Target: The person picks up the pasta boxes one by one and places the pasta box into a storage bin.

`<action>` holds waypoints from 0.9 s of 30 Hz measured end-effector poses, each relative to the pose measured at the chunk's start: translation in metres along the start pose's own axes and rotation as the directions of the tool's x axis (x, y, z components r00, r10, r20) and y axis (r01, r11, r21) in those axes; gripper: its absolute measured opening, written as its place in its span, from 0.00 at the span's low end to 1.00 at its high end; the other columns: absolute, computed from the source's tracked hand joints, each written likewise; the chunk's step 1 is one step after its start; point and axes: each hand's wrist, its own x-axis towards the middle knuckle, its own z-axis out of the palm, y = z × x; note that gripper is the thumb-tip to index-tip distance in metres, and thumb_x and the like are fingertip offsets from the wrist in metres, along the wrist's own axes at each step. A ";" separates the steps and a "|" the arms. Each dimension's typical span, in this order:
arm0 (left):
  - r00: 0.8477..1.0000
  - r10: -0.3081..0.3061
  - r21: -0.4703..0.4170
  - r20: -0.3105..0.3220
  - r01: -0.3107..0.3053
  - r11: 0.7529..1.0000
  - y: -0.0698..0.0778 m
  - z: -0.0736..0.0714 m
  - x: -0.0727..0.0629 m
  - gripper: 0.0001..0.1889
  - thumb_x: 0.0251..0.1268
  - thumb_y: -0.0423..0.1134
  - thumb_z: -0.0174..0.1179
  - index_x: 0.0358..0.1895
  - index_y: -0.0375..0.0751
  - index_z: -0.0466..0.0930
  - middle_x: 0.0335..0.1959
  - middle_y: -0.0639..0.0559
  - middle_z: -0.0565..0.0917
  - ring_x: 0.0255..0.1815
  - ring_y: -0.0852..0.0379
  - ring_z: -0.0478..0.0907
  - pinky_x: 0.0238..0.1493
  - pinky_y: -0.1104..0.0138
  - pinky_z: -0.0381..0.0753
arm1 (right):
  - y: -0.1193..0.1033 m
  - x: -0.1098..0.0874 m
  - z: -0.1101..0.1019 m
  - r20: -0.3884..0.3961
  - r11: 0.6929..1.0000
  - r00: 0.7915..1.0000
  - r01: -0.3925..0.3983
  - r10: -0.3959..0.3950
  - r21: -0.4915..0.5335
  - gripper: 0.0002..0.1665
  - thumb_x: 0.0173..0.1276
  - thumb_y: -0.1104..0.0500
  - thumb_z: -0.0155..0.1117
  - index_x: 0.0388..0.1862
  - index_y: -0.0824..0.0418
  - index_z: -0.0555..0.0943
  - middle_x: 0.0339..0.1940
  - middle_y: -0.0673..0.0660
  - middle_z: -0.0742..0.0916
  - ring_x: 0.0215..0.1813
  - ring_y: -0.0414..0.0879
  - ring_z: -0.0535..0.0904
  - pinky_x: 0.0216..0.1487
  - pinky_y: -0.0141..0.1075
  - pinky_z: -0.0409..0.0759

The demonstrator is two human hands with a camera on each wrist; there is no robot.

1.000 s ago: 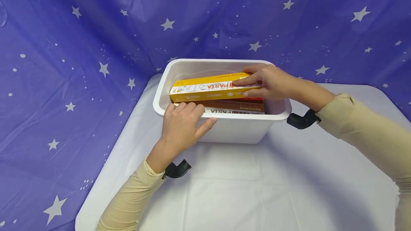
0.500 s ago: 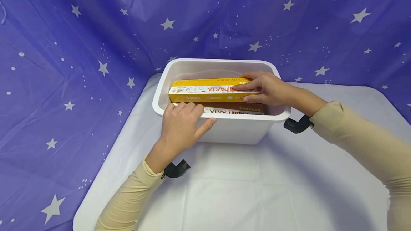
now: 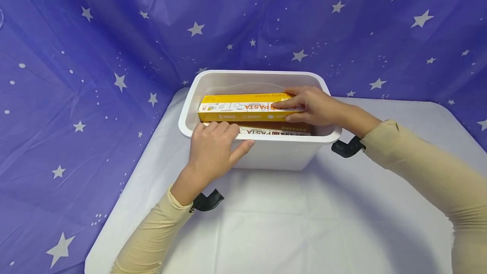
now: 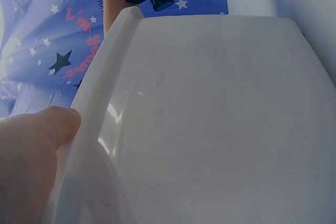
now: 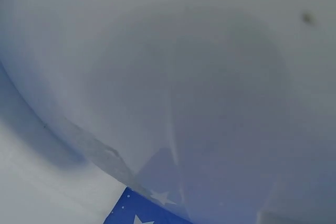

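A white plastic bin [image 3: 274, 154] stands on the table with pasta boxes inside. My left hand [image 3: 211, 151] grips its near rim, fingers over the edge and thumb along the outside; the left wrist view shows that thumb [image 4: 62, 121] at the rim beside the outer wall [image 4: 210, 119]. Inside the bin, a long yellow pasta box [image 3: 228, 107] lies level. My right hand [image 3: 317, 107] holds its right end, fingers across the top and thumb at the near side. A brown-and-white pasta box [image 3: 281, 131] lies in front, partly hidden by the rim. Bin wall [image 5: 194, 93] fills the right wrist view.
A white cloth [image 3: 281, 231] covers the table. Behind and to the left hangs a purple starry sheet [image 3: 243, 20], close to the bin's far side. Black wrist mounts [image 3: 208, 201] sit below both hands.
The yellow pasta box's raised right end has come down with my right hand, so the box now lies level. A red patch beneath it is now hidden. My left hand keeps its grip.
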 end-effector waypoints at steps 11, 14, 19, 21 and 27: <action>1.000 0.008 0.000 -0.014 -0.008 1.000 0.000 0.000 -0.001 0.24 0.64 0.64 0.61 0.27 0.45 0.76 0.20 0.51 0.77 0.23 0.50 0.76 0.31 0.56 0.70 | -0.001 0.001 0.003 0.006 0.999 1.000 0.009 -0.009 -0.040 0.27 0.63 0.60 0.75 0.63 0.55 0.84 0.61 0.70 0.83 0.55 0.60 0.82 0.56 0.53 0.79; 1.000 0.009 0.001 -0.017 -0.009 1.000 0.000 0.000 -0.001 0.24 0.64 0.64 0.61 0.28 0.45 0.76 0.20 0.51 0.77 0.23 0.50 0.76 0.31 0.56 0.70 | -0.001 0.001 0.003 0.005 0.999 1.000 0.010 -0.010 -0.052 0.27 0.64 0.60 0.75 0.63 0.55 0.84 0.61 0.70 0.83 0.56 0.60 0.82 0.55 0.53 0.80; 1.000 0.007 -0.007 -0.018 -0.007 1.000 0.000 0.001 0.000 0.25 0.65 0.64 0.60 0.28 0.45 0.76 0.20 0.51 0.77 0.23 0.50 0.77 0.31 0.56 0.69 | -0.001 0.001 0.001 -0.006 0.998 1.000 0.010 -0.010 -0.057 0.26 0.64 0.61 0.75 0.62 0.55 0.84 0.61 0.71 0.83 0.57 0.62 0.82 0.55 0.54 0.80; 1.000 0.006 -0.007 -0.020 -0.006 1.000 0.000 0.001 0.000 0.25 0.65 0.64 0.60 0.27 0.45 0.76 0.20 0.51 0.77 0.23 0.50 0.76 0.30 0.56 0.70 | -0.002 0.001 0.001 -0.010 0.998 1.000 0.014 -0.014 -0.059 0.26 0.63 0.62 0.75 0.62 0.56 0.84 0.61 0.71 0.83 0.58 0.63 0.82 0.56 0.54 0.81; 1.000 0.008 -0.008 -0.023 -0.009 1.000 0.000 0.000 -0.002 0.25 0.64 0.64 0.61 0.27 0.45 0.75 0.20 0.51 0.76 0.22 0.50 0.75 0.30 0.56 0.69 | -0.002 0.000 0.003 -0.043 0.996 0.999 -0.002 -0.002 -0.084 0.28 0.64 0.66 0.73 0.64 0.60 0.82 0.63 0.72 0.81 0.64 0.66 0.79 0.65 0.59 0.77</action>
